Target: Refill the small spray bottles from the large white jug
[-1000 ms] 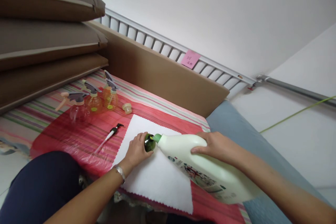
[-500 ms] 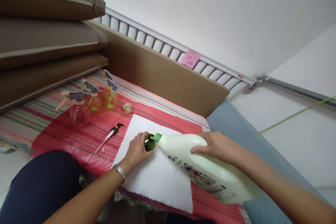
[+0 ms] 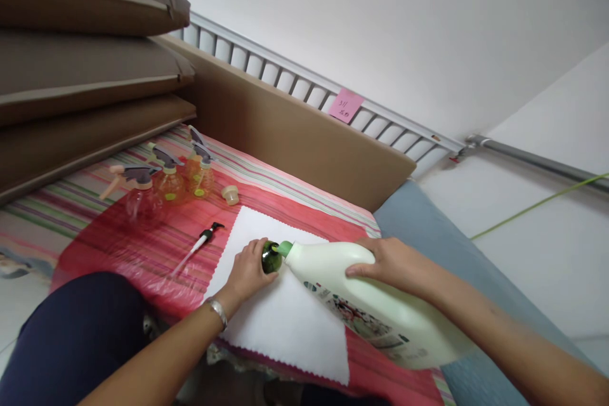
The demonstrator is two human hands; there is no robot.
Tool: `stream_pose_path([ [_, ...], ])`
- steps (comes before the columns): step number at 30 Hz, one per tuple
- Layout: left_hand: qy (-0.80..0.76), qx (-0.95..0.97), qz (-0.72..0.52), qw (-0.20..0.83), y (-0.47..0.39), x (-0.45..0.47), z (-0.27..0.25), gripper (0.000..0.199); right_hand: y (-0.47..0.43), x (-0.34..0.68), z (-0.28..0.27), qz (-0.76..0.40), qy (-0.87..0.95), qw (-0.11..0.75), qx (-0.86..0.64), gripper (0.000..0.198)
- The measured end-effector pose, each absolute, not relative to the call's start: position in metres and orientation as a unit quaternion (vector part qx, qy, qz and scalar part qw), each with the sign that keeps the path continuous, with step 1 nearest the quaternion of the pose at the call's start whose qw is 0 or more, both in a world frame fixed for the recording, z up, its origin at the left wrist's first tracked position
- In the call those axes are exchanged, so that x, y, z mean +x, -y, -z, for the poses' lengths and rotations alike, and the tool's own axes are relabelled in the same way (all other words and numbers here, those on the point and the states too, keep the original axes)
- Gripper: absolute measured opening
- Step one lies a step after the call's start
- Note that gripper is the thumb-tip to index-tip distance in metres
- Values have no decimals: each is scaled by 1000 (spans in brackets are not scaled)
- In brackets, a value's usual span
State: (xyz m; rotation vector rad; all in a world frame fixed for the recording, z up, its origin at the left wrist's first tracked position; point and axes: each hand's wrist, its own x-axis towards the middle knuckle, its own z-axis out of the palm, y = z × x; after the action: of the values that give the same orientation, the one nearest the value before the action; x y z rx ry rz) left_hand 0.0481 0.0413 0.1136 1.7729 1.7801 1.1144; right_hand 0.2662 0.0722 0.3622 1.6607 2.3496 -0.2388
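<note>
My left hand [image 3: 250,268] is wrapped round a small dark green bottle [image 3: 271,258] over the white cloth [image 3: 290,323]. My right hand [image 3: 392,266] grips a large pale green jug [image 3: 371,292], tilted so its green spout [image 3: 284,248] meets the small bottle's mouth. Whether liquid is flowing I cannot make out. A black and white pump head [image 3: 204,238] with a long tube lies left of the cloth. Beyond it sits a small beige cap [image 3: 231,195].
Several spray bottles [image 3: 171,185] in clear and orange plastic stand at the back left. Red plastic sheeting [image 3: 143,247] covers part of the striped cloth. Brown cushions [image 3: 95,70] are stacked at left; a brown board [image 3: 295,127] stands behind, before a radiator [image 3: 254,66].
</note>
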Motion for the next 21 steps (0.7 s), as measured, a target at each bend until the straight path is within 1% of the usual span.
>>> stream_pose_path([
  [12, -633, 630, -405, 197, -40, 48, -116, 68, -73, 265, -361, 104, -806, 117, 570, 42],
  [18, -632, 633, -404, 193, -40, 47, -116, 67, -69, 272, -354, 120, -803, 96, 576, 39],
  [21, -632, 635, -402, 191, -42, 46, -114, 68, -68, 281, -343, 140, -802, 70, 576, 36],
])
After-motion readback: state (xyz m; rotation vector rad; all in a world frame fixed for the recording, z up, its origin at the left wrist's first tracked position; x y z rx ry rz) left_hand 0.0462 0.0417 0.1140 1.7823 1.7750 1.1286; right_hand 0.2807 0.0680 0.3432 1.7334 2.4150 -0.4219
